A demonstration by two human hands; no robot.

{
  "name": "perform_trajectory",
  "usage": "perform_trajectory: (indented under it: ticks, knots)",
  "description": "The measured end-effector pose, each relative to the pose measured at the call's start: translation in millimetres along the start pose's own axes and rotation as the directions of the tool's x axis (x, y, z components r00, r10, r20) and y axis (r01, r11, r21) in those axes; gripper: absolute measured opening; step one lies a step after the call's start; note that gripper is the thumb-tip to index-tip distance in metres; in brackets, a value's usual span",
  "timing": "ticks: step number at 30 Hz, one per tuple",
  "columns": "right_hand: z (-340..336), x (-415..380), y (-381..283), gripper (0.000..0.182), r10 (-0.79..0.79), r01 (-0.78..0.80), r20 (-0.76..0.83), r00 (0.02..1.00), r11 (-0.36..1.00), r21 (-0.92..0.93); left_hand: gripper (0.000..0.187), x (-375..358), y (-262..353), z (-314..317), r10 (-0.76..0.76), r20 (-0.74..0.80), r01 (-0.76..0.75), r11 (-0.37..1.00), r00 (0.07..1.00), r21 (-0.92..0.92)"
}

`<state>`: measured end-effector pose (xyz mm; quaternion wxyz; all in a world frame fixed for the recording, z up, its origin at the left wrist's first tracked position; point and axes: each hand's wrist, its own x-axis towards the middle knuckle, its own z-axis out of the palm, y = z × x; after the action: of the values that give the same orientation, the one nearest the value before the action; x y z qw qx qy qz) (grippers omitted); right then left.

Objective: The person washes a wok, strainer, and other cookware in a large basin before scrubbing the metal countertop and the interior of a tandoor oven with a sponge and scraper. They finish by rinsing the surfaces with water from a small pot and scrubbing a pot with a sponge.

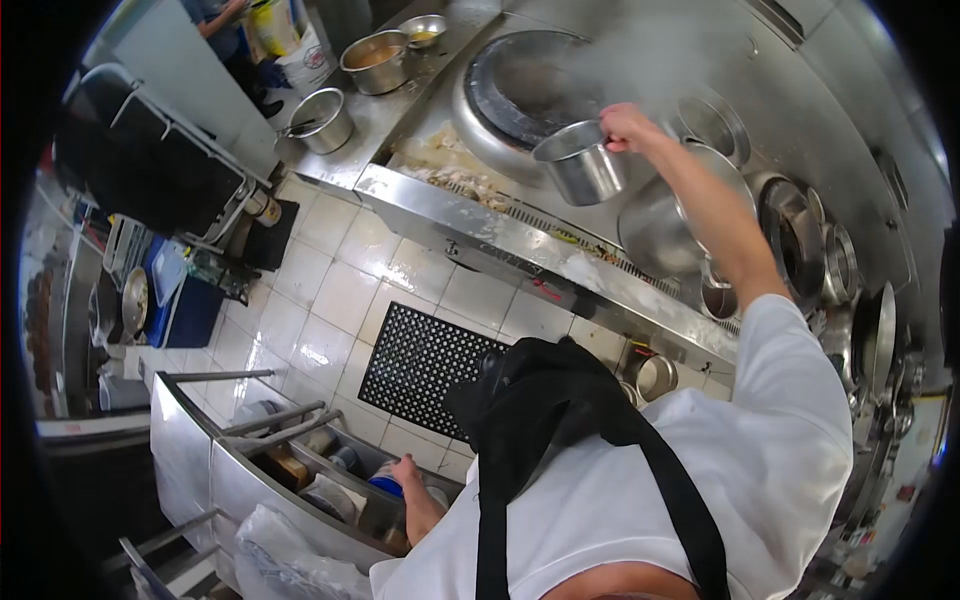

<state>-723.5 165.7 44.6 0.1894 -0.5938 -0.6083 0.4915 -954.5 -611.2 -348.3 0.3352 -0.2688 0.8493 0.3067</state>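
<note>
Your right hand gripped the rim of a steel pot, which hung just below and left of it over the steaming wok. The pot was a plain, shiny cylinder, tilted, its open mouth facing up and leftward. Your left hand rested loosely in the steel cart beside a blue container, gripping nothing I could make out.

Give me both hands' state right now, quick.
Left hand: down in the drawer beside a blue lid; grip cannot be told.
Right hand: closed on the steel pot, held over the stove.
</note>
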Motion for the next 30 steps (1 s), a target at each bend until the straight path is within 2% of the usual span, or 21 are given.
perform_trajectory:
  ticks: [1, 2, 4, 5, 7, 8, 10, 11, 12, 13, 14, 16, 18, 20, 21, 22, 23, 24, 26, 28, 30]
  knots:
    - [26, 3, -8, 0.045, 0.058, -0.058, -0.013, 0.998, 0.998, -0.037, 0.065, -5, -1, 7, 0.007, 0.067, 0.002, 0.992, 0.998, -0.129]
    - [38, 15, -10, 0.045, 0.049, -0.049, 0.003, 0.999, 0.998, -0.044, 0.063, -16, 3, 14, 0.011, 0.133, 0.022, 0.97, 0.991, -0.241]
    - [59, 41, -14, 0.043, 0.072, -0.091, -0.07, 0.995, 0.941, -0.325, 0.059, -35, 8, 22, 0.027, 0.2, 0.04, 0.944, 0.979, -0.326]
    - [62, 38, -18, 0.043, 0.071, -0.086, -0.057, 0.996, 0.94, -0.331, 0.059, -41, 4, 23, 0.023, 0.21, 0.047, 0.944, 0.977, -0.325]
    - [52, 24, -28, 0.047, -0.147, 0.089, -0.079, 0.986, 0.864, -0.496, 0.057, -48, -2, 27, 0.024, 0.25, 0.059, 0.946, 0.968, -0.319]
    - [44, 23, -26, 0.047, -0.148, 0.092, -0.073, 0.986, 0.861, -0.501, 0.059, -46, -12, 29, 0.019, 0.23, 0.057, 0.947, 0.973, -0.317]
    - [23, 26, -18, 0.054, -0.359, 0.275, -0.072, 0.931, 0.816, -0.508, 0.057, -48, -29, 24, -0.045, 0.232, 0.117, 0.945, 0.972, -0.306]
    - [14, 22, -18, 0.054, -0.358, 0.276, -0.069, 0.931, 0.816, -0.508, 0.054, -49, -34, 22, -0.103, 0.233, 0.171, 0.94, 0.967, -0.294]
    - [2, 15, -21, 0.055, -0.406, 0.344, -0.018, 0.914, 0.795, -0.499, 0.053, -50, -39, 17, -0.148, 0.232, 0.213, 0.933, 0.961, -0.288]
    - [-6, 10, -24, 0.056, -0.451, 0.409, 0.034, 0.892, 0.773, -0.485, 0.052, -51, -40, 14, -0.174, 0.235, 0.239, 0.929, 0.956, -0.282]
    - [-10, 8, -28, 0.056, -0.449, 0.41, 0.039, 0.893, 0.774, -0.483, 0.051, -52, -38, 11, -0.187, 0.225, 0.247, 0.928, 0.956, -0.28]
    - [-19, 15, -43, 0.057, -0.386, 0.38, 0.14, 0.912, 0.666, -0.642, 0.048, -55, -21, 9, -0.169, 0.187, 0.219, 0.93, 0.968, -0.295]
    - [-14, 24, -54, 0.056, -0.413, 0.412, 0.149, 0.898, 0.675, -0.612, 0.046, -54, 14, 6, -0.071, 0.105, 0.102, 0.938, 0.992, -0.332]
    - [4, 35, -63, 0.056, -0.426, 0.431, 0.157, 0.891, 0.687, -0.585, 0.044, -42, 62, 11, 0.09, 0.027, -0.074, 0.932, 0.996, -0.354]
    - [14, 46, -71, 0.05, -0.452, 0.45, 0.153, 0.878, 0.675, -0.584, 0.043, -35, 91, 16, 0.174, 0.009, -0.16, 0.921, 0.985, -0.354]
    - [26, 60, -84, 0.044, -0.482, 0.471, 0.151, 0.863, 0.659, -0.587, 0.047, -22, 123, 23, 0.26, 0.015, -0.238, 0.903, 0.965, -0.358]
    - [38, 81, -97, 0.038, -0.425, 0.426, 0.171, 0.889, 0.627, -0.653, 0.05, -10, 155, 31, 0.344, 0.021, -0.313, 0.877, 0.939, -0.365]
    - [52, 102, -111, 0.033, -0.363, 0.38, 0.187, 0.913, 0.588, -0.714, 0.056, -3, 190, 39, 0.44, 0.04, -0.409, 0.862, 0.897, -0.3]
    - [83, 126, -137, 0.024, -0.443, 0.345, 0.091, 0.892, 0.535, -0.772, 0.055, 18, 254, 66, 0.62, 0.011, -0.614, 0.779, 0.784, -0.128]
    - [103, 173, -146, 0.016, -0.736, 0.46, 0.049, 0.675, 0.369, -0.808, 0.055, 4, 316, 82, 0.715, 0.066, -0.713, 0.699, 0.696, -0.045]
    - [115, 193, -173, 0.016, -0.759, 0.396, -0.001, 0.651, 0.342, -0.852, 0.055, 5, 356, 91, 0.738, 0.133, -0.744, 0.668, 0.661, -0.006]
